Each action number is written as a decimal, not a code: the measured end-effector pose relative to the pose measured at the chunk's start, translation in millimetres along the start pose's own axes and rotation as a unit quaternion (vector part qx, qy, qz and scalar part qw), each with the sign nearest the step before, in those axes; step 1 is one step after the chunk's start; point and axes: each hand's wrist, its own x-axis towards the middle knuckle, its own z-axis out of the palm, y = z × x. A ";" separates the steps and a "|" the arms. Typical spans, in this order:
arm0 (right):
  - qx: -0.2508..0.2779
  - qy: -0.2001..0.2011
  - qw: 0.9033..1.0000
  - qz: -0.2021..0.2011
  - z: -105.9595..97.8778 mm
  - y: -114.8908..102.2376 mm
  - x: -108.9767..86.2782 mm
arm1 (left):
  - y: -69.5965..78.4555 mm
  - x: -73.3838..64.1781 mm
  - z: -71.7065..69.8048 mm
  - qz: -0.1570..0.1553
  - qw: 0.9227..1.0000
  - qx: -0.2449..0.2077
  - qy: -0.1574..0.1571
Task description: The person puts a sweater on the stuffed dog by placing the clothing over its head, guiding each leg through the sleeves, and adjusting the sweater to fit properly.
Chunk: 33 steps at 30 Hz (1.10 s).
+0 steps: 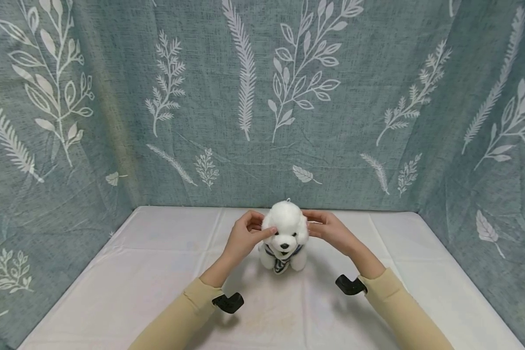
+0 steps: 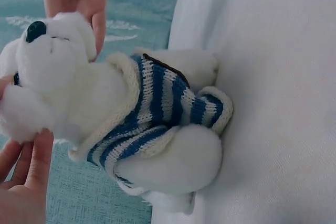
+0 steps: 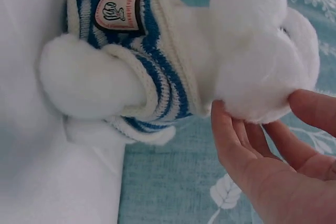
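Note:
A white plush dog stands on the white-covered table facing the head camera. It wears a blue and white striped knit sweater, with a patch on the front seen in the right wrist view. My left hand holds the ear on the image's left, its thumb across the front near an eye and its fingers behind. On the other side my right hand holds the opposite ear between thumb and fingers. Parts of the fingers are hidden behind the head.
A blue-green curtain with white leaf prints hangs behind the table and along both sides. The white table cover shows fold creases. A black wrist mount sticks out from the left sleeve, another mount from the right.

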 end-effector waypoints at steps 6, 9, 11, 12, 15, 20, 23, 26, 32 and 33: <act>-0.038 0.044 0.998 0.016 4.9 3.7 -8.9 | -0.3 0.0 -6.1 0.005 1.000 0.010 -0.021; -0.080 0.068 0.994 0.021 10.3 4.6 -12.5 | -0.9 0.7 -11.0 0.016 0.999 0.003 -0.042; -0.102 0.091 0.990 0.021 14.2 5.2 -14.4 | -1.2 1.1 -13.5 0.022 0.998 -0.003 -0.058; -0.110 0.100 0.989 0.019 16.0 5.9 -15.3 | -1.3 1.3 -14.4 0.024 0.997 -0.007 -0.067; -0.115 0.133 0.984 0.018 21.9 9.0 -16.9 | -1.7 1.4 -16.1 0.030 0.996 -0.015 -0.084; -0.139 0.156 0.978 -0.007 31.3 15.1 -17.3 | -2.3 1.5 -16.7 0.040 0.995 -0.021 -0.089; -0.148 0.165 0.975 -0.021 34.3 16.8 -16.0 | -3.4 2.6 -16.1 0.039 0.995 -0.022 -0.086; -0.144 0.166 0.975 -0.027 34.2 16.7 -14.5 | -10.9 6.8 -14.1 0.037 0.996 -0.025 -0.081; -0.142 0.157 0.977 -0.023 30.9 14.0 -13.0 | -32.2 16.8 -10.1 0.037 0.996 -0.027 -0.070; -0.142 0.155 0.977 -0.022 30.0 13.3 -13.5 | -33.1 16.8 -10.3 0.039 0.996 -0.022 -0.070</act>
